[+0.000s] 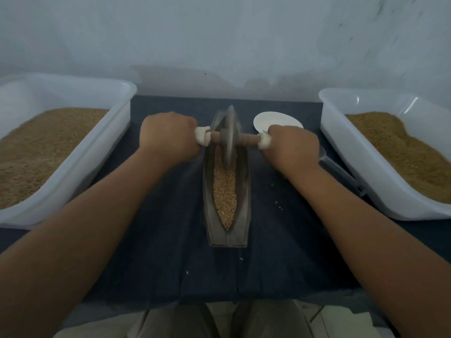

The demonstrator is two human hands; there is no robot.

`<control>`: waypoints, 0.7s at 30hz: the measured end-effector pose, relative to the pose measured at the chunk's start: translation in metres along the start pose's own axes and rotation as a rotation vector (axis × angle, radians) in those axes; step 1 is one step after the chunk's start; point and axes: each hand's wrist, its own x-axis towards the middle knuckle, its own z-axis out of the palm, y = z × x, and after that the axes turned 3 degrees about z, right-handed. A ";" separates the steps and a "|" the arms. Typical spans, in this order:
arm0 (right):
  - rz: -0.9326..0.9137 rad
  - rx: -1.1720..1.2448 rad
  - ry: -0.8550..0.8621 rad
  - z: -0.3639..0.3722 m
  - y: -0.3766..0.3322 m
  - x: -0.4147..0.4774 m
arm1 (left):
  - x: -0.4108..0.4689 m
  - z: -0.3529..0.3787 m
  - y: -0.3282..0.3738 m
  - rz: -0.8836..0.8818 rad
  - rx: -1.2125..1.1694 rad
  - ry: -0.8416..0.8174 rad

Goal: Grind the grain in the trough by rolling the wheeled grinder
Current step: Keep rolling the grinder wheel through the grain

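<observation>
Nearest us, grain (225, 191) lies in the trough (244, 211); farther on, the wheel (228, 142) stands in its far half; our left hand (169, 137) and right hand (292, 148) wrap fingers round the axle (249, 138) ends; we should press evenly, keeping the wheel upright, rolling back straight.

Both hands (170, 136) on grinder (229, 140) in grain-filled trough (244, 191)

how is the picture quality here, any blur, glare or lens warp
Head view: dim, cool, even light; the wide-angle lens bows the right bin outward; small glare streaks on that bin's inner wall; left hand slightly smeared by motion; grain in the trough fairly sharp.
</observation>
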 end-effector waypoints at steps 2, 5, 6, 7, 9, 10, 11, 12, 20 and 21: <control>0.003 -0.001 -0.039 0.001 -0.001 0.005 | 0.001 -0.003 0.001 -0.021 -0.024 -0.013; -0.078 -0.013 0.068 -0.018 0.005 -0.026 | -0.034 -0.008 0.005 -0.020 -0.026 -0.021; -0.116 0.001 0.124 -0.026 0.007 -0.043 | -0.052 -0.010 0.005 -0.009 -0.010 -0.004; -0.153 0.026 0.155 -0.032 0.011 -0.059 | -0.070 -0.012 0.006 0.012 0.002 0.026; -0.196 0.056 0.136 -0.040 0.017 -0.083 | -0.096 -0.017 0.005 0.055 0.007 0.077; -0.204 0.058 0.117 -0.042 0.019 -0.088 | -0.102 -0.018 0.005 0.058 0.007 0.085; -0.210 0.053 0.106 -0.041 0.019 -0.089 | -0.103 -0.018 0.004 0.052 0.009 0.079; -0.208 0.040 0.109 -0.040 0.018 -0.085 | -0.099 -0.016 0.004 0.050 0.016 0.075; -0.019 0.025 0.006 -0.005 -0.002 0.005 | -0.001 0.002 0.003 -0.055 -0.025 0.017; -0.009 0.025 -0.017 -0.004 -0.002 0.007 | 0.001 0.001 0.003 -0.050 -0.027 0.011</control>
